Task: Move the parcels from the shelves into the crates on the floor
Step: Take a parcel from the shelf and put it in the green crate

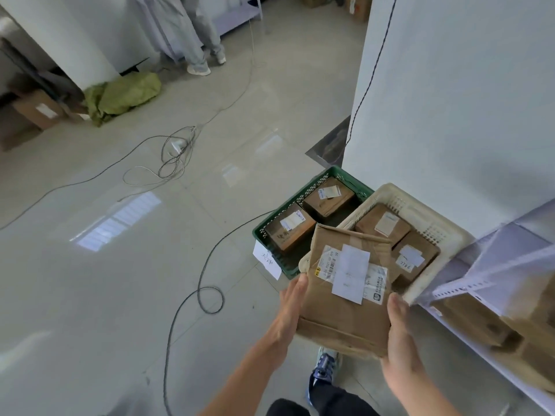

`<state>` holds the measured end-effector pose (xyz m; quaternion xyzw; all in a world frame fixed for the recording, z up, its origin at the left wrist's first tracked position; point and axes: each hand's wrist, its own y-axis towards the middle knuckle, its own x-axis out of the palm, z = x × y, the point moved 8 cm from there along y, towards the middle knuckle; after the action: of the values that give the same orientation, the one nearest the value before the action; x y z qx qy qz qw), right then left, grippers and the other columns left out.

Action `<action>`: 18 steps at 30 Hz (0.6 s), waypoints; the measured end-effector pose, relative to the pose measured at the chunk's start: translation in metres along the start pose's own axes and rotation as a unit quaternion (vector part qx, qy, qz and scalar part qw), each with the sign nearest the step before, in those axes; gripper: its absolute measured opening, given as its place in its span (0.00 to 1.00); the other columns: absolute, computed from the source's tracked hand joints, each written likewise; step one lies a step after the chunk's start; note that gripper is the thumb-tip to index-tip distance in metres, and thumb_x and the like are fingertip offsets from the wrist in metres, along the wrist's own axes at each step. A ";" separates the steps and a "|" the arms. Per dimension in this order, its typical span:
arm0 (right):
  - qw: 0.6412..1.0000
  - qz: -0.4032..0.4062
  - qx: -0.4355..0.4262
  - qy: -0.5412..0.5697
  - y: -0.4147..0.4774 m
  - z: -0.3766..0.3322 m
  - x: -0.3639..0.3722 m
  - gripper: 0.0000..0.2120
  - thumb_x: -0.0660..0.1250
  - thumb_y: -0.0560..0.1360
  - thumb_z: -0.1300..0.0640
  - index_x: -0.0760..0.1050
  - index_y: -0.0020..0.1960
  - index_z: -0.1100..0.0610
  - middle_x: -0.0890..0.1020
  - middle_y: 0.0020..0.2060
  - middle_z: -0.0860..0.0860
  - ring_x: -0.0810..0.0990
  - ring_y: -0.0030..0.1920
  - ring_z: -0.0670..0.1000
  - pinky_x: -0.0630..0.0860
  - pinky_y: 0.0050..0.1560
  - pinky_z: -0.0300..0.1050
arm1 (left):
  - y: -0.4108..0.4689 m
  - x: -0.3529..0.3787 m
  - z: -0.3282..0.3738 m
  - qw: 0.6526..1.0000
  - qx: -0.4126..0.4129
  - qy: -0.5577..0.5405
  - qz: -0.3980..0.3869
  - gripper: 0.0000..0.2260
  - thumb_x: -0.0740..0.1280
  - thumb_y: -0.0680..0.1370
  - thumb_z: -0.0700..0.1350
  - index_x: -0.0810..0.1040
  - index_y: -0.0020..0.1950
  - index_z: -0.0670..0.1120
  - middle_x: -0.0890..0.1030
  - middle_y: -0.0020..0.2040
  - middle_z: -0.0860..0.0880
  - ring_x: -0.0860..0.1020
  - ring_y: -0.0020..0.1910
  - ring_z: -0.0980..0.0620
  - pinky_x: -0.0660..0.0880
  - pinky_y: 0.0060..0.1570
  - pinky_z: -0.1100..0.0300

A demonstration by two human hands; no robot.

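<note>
With left hand [292, 307] and right hand [401, 331] flat against opposite sides of parcel [345, 298] held over near corner of white crate [420, 205], lower level beside its two boxes [383, 225], squeezing evenly.

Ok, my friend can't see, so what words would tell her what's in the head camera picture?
A left hand and a right hand hold a cardboard parcel between them above a green crate and a white crate on the floor, each with two boxes showing inside. A shelf stands at the right.
</note>
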<state>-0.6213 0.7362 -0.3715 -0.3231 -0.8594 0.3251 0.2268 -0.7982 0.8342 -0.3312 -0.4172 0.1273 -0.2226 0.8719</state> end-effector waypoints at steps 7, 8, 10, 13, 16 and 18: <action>1.000 0.012 0.001 0.001 0.067 -0.019 0.054 0.32 0.57 0.76 0.27 0.65 0.77 0.37 0.71 0.79 0.47 0.69 0.79 0.54 0.65 0.78 0.69 | 0.071 -0.041 0.069 0.998 -0.033 0.047 -0.017 0.38 0.57 0.72 0.82 0.64 0.77 0.65 0.63 0.83 0.50 0.62 0.83 0.43 0.57 0.82 0.36; 1.000 0.008 0.018 -0.003 0.079 -0.018 0.060 0.37 0.57 0.75 0.25 0.62 0.81 0.37 0.68 0.81 0.45 0.65 0.81 0.54 0.61 0.80 0.70 | 0.084 -0.044 0.080 0.998 -0.032 0.055 -0.026 0.38 0.57 0.70 0.81 0.64 0.76 0.65 0.64 0.82 0.50 0.63 0.82 0.44 0.58 0.82 0.38; 0.998 0.001 0.055 -0.008 0.104 -0.018 0.073 0.45 0.57 0.71 0.21 0.59 0.84 0.38 0.64 0.83 0.43 0.61 0.83 0.51 0.58 0.82 0.67 | 0.114 -0.051 0.097 0.995 -0.045 0.076 -0.040 0.43 0.59 0.70 0.81 0.64 0.79 0.59 0.67 0.81 0.50 0.66 0.80 0.45 0.62 0.78 0.42; 0.995 -0.005 0.095 0.002 0.148 -0.016 0.097 0.47 0.56 0.71 0.21 0.60 0.84 0.42 0.67 0.82 0.44 0.64 0.82 0.51 0.60 0.82 0.62 | 0.175 -0.068 0.116 0.992 -0.073 0.091 -0.056 0.42 0.58 0.76 0.79 0.64 0.82 0.55 0.74 0.77 0.48 0.73 0.75 0.43 0.69 0.73 0.44; 0.994 0.040 0.099 0.026 0.209 -0.011 0.111 0.39 0.56 0.77 0.26 0.62 0.83 0.43 0.72 0.79 0.45 0.71 0.77 0.51 0.67 0.78 0.57 | 0.254 -0.086 0.134 0.990 -0.062 0.112 -0.066 0.35 0.57 0.78 0.76 0.68 0.81 0.59 0.79 0.72 0.50 0.78 0.70 0.45 0.74 0.73 0.40; 0.993 0.070 0.088 0.030 0.252 -0.009 0.123 0.25 0.55 0.83 0.32 0.65 0.79 0.37 0.72 0.76 0.42 0.72 0.75 0.49 0.69 0.75 0.56 | 0.310 -0.093 0.144 0.988 -0.048 0.129 -0.069 0.33 0.58 0.79 0.76 0.70 0.79 0.61 0.81 0.68 0.52 0.80 0.66 0.47 0.76 0.70 0.41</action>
<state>-0.5979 0.9725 -0.5214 -0.3708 -0.7955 0.4044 0.2571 -0.7326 1.1481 -0.4811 -0.4343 0.2204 -0.3277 0.8096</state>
